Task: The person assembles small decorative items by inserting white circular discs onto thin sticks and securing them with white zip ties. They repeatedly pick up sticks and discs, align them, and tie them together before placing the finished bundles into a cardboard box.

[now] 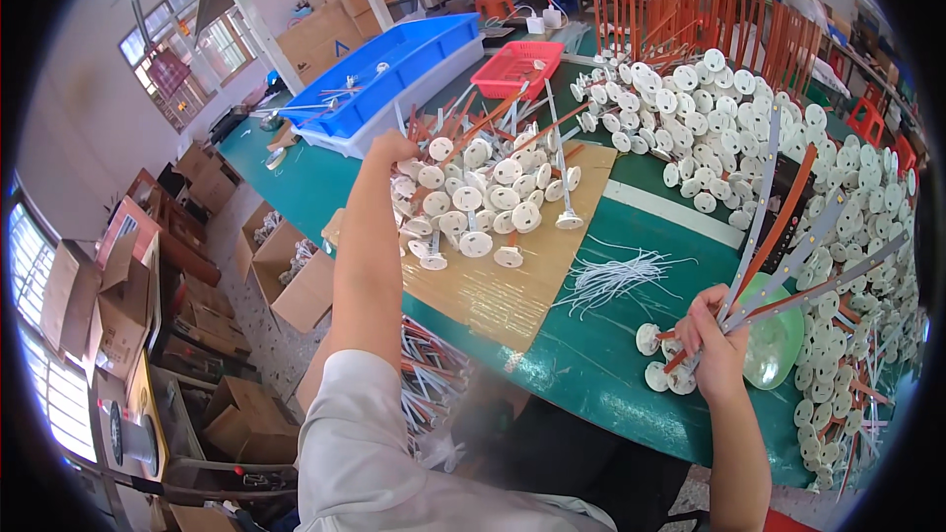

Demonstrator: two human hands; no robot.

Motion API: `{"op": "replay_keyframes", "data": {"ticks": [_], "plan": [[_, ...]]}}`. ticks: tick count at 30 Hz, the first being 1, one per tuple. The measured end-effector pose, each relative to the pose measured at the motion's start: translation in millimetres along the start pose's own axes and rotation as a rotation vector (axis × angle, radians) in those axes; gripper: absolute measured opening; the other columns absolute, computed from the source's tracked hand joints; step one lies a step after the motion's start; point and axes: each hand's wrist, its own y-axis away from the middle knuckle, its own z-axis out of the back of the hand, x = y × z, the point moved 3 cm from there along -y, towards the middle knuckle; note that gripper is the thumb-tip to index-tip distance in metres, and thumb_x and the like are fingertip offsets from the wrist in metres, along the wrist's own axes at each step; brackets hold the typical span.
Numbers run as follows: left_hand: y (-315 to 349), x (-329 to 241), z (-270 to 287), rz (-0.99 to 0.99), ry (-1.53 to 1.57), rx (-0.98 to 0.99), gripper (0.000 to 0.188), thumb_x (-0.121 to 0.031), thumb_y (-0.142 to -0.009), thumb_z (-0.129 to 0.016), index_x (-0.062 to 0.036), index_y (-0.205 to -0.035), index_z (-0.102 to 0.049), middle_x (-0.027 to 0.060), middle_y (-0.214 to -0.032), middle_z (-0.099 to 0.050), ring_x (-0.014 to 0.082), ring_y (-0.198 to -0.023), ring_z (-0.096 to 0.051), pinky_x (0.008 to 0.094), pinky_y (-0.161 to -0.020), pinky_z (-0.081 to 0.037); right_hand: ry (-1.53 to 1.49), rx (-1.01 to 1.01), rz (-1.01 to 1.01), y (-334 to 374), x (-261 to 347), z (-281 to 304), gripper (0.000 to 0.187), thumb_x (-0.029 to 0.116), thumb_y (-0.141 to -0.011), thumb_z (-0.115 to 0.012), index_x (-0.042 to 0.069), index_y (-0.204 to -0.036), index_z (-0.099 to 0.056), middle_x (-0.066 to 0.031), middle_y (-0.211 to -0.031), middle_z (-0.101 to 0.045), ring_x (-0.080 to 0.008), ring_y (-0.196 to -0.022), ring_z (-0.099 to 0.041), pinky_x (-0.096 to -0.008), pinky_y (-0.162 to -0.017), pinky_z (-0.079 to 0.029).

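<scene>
My right hand [711, 335] is closed round a fanned bunch of LED strips [769, 207], grey-white with small dots and one orange-brown. White round discs [658, 374] sit at their lower ends, below my fist. My left arm stretches far forward. At its end my left hand [392, 146], fingers curled, is at the far left edge of a heap of similar disc-ended strips [473, 192]; what its fingers hold is hidden. The heap lies on a brown cardboard sheet [483, 300]. Thin white ties [626, 278] lie in a loose bundle between the sheet and my right hand.
A large pile of white discs [690, 108] with strips covers the green table's right side. A pale green round object [774, 340] lies beside my right hand. Beyond the heap stand a red basket [517, 67] and a blue tray [394, 69]. Open cartons [286, 271] stand on the floor left.
</scene>
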Motion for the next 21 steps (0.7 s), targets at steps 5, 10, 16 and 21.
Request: {"op": "replay_keyframes", "data": {"ticks": [5,10,16,21], "plan": [[-13.6,-2.7,13.1,-0.024,-0.070,0.069,0.037,-0.028,-0.059,-0.079,-0.0007,-0.083,-0.071,0.0121,-0.075,-0.067,0.0224,-0.061,-0.065,0.0368,-0.055,-0.053,0.008,-0.005,0.003,-1.0,0.1,1.0,0.011,0.009,-0.095,-0.051,0.006,-0.086,-0.046,0.0028,-0.053,-0.038,-0.0071,-0.042,-0.036,-0.0253,-0.051,-0.037],[9.8,-6.9,29.4,-0.035,-0.088,0.033,0.033,-0.026,-0.063,-0.076,-0.0008,-0.084,-0.070,0.0128,-0.082,-0.068,0.0225,-0.062,-0.064,0.0385,-0.056,-0.052,-0.012,-0.014,-0.001,-0.5,-1.1,4.0,0.009,0.007,-0.093,-0.053,0.005,-0.086,-0.047,0.0014,-0.055,-0.041,-0.0071,-0.043,-0.037,-0.0252,-0.051,-0.037],[-33.3,39.0,39.1,-0.057,0.021,0.149,0.033,-0.024,-0.070,-0.069,0.0016,-0.090,-0.069,0.0140,-0.086,-0.069,0.0247,-0.069,-0.066,0.0376,-0.058,-0.051,-0.050,-0.005,-0.002,-1.8,-2.9,3.0,0.009,0.005,-0.092,-0.055,0.004,-0.086,-0.048,0.0005,-0.056,-0.042,-0.0075,-0.044,-0.038,-0.0249,-0.049,-0.036],[-11.9,5.3,38.2,-0.073,0.049,0.189,0.036,-0.022,-0.079,-0.065,0.0016,-0.106,-0.064,0.0121,-0.086,-0.068,0.0244,-0.066,-0.065,0.0369,-0.061,-0.053,-0.029,-0.038,-0.009,-0.8,0.5,4.3,0.010,0.006,-0.091,-0.056,0.004,-0.086,-0.048,0.0001,-0.056,-0.043,-0.0079,-0.044,-0.039,-0.0252,-0.049,-0.037]]}}
